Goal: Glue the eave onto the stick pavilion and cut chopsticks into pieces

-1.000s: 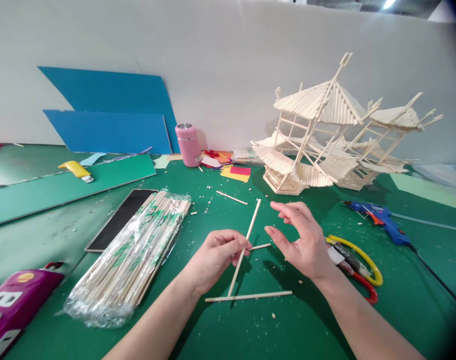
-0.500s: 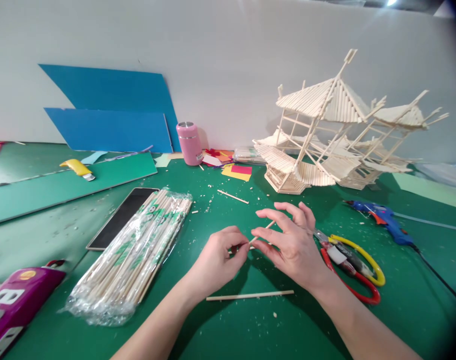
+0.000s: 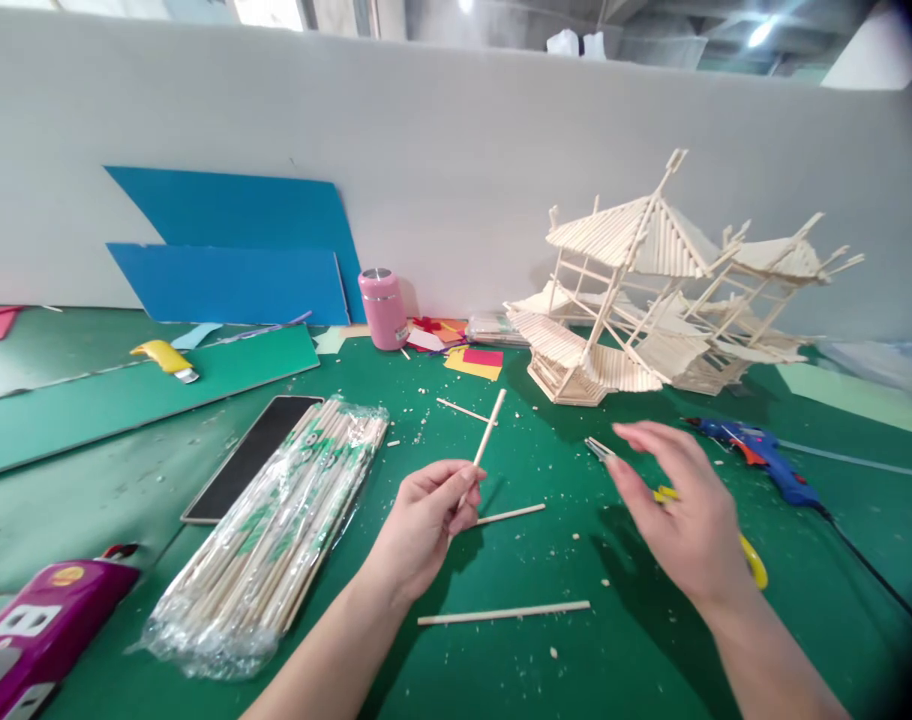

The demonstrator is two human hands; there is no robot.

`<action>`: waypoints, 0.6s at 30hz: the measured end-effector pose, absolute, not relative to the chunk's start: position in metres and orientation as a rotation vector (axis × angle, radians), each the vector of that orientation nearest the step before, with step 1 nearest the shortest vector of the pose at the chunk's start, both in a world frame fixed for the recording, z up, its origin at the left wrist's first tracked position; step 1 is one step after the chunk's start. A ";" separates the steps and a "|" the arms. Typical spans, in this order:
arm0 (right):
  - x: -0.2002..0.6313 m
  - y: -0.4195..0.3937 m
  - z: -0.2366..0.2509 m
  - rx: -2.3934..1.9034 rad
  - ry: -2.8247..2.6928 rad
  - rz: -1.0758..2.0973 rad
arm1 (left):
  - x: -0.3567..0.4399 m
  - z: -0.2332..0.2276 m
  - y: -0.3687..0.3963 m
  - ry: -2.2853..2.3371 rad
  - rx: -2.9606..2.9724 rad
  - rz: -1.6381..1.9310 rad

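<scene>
My left hand (image 3: 426,520) pinches a thin wooden stick (image 3: 488,432) that points up and away over the green mat (image 3: 546,660). My right hand (image 3: 685,515) hovers open to the right, fingers spread, above yellow and red cutters (image 3: 752,560), whose metal tip (image 3: 597,447) shows just past my fingers. Two loose sticks lie on the mat: a short one (image 3: 510,515) beside my left hand and a longer one (image 3: 504,612) nearer to me.
A plastic-wrapped bundle of sticks (image 3: 283,530) lies left, beside a black tablet (image 3: 250,455). A stick-built pavilion model (image 3: 636,290) stands at the back right, with a blue glue gun (image 3: 756,450) near it. Pink cup (image 3: 382,308), blue boards (image 3: 238,250), yellow knife (image 3: 163,358), purple power strip (image 3: 36,620).
My right hand has left the stick and moved right, over the cutters. My left hand has turned the stick upright again. The view has dropped a little.
</scene>
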State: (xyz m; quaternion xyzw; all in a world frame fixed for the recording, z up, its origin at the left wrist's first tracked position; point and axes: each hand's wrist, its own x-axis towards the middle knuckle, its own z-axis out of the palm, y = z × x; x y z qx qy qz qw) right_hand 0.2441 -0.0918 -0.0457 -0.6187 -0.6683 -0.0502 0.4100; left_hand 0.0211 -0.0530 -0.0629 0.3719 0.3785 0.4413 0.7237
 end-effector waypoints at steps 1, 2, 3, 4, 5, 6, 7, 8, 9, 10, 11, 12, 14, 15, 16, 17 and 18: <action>0.258 -0.101 -0.052 -1.644 -1.637 -0.068 | 0.020 -0.064 -0.051 0.767 0.706 0.983; 0.272 -0.112 -0.060 -1.750 -1.600 -0.007 | 0.019 -0.065 -0.050 0.717 0.626 0.986; 0.286 -0.123 -0.071 -1.862 -1.587 0.056 | 0.018 -0.066 -0.049 0.688 0.574 0.984; 0.299 -0.135 -0.083 -1.941 -1.614 0.086 | 0.018 -0.067 -0.048 0.673 0.545 0.982; 0.310 -0.145 -0.095 -2.003 -1.633 0.072 | 0.018 -0.067 -0.048 0.669 0.532 0.981; 0.320 -0.154 -0.106 -2.033 -1.649 0.048 | 0.018 -0.068 -0.048 0.669 0.526 0.982; 0.328 -0.161 -0.115 -2.056 -1.667 0.056 | 0.018 -0.068 -0.047 0.667 0.513 0.983; 0.334 -0.166 -0.122 -2.073 -1.684 0.050 | 0.018 -0.069 -0.047 0.667 0.500 0.984; 0.338 -0.169 -0.125 -2.090 -1.699 0.053 | 0.018 -0.069 -0.047 0.668 0.487 0.985; 0.340 -0.169 -0.126 -2.117 -1.712 0.073 | 0.017 -0.069 -0.046 0.670 0.475 0.986; 0.340 -0.168 -0.124 -2.147 -1.723 0.093 | 0.017 -0.070 -0.045 0.673 0.463 0.985; 0.340 -0.164 -0.120 -2.181 -1.736 0.125 | 0.017 -0.070 -0.045 0.677 0.452 0.984; 0.339 -0.155 -0.109 -2.248 -1.764 0.186 | 0.016 -0.070 -0.044 0.688 0.432 0.979; 0.339 -0.149 -0.104 -2.278 -1.779 0.213 | 0.016 -0.070 -0.044 0.696 0.422 0.976; 0.339 -0.145 -0.100 -2.304 -1.785 0.223 | 0.016 -0.070 -0.044 0.702 0.414 0.972; 0.340 -0.141 -0.098 -2.327 -1.785 0.229 | 0.015 -0.070 -0.044 0.705 0.408 0.970; 0.341 -0.139 -0.097 -2.345 -1.777 0.232 | 0.015 -0.070 -0.044 0.705 0.404 0.968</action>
